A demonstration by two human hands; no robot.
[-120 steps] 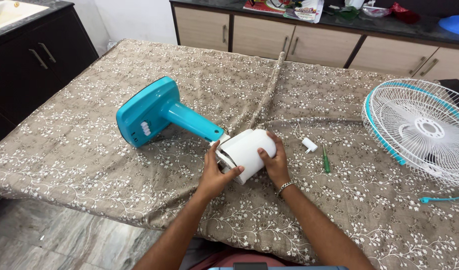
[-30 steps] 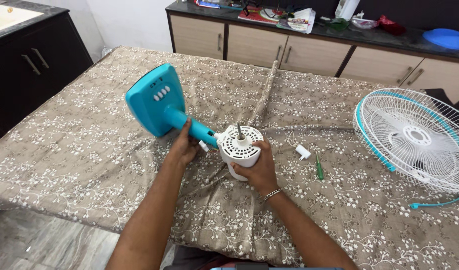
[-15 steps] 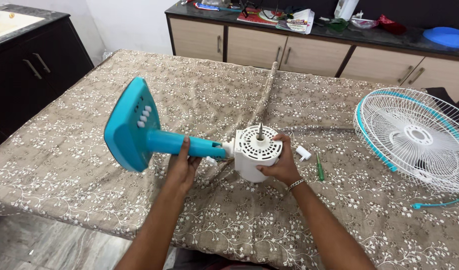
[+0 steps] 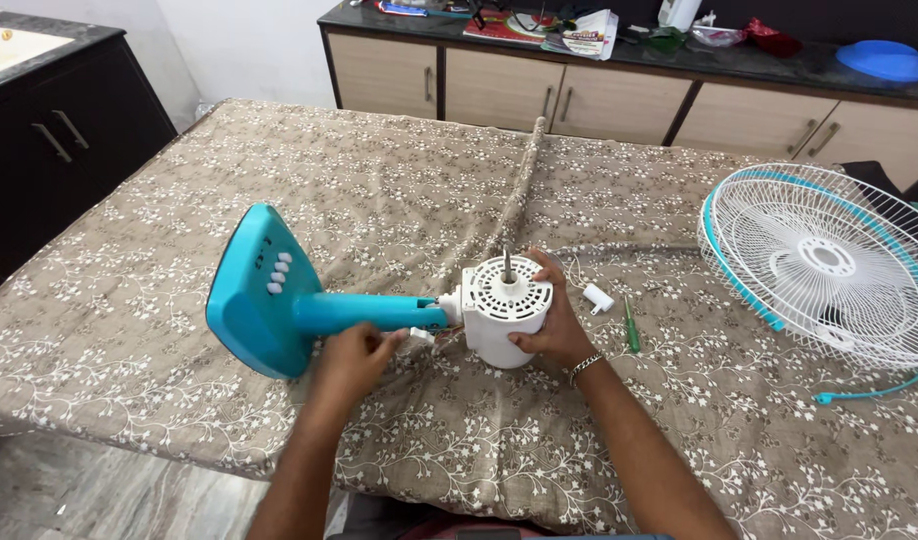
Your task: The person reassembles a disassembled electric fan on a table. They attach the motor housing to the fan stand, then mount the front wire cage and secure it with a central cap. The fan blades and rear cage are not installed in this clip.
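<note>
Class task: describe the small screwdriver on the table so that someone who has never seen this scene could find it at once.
Start at the big white wire fan guard on the table's right side, then look left toward the white motor housing gripped by the right hand. Between them lies the screwdriver, beside a small white plastic piece; it alone is thin and green-handled.

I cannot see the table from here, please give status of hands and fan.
Left hand under teal fan stem, grip unclear. Right hand clasps white motor housing, shaft up. Screwdriver, fan guard lie apart.
</note>
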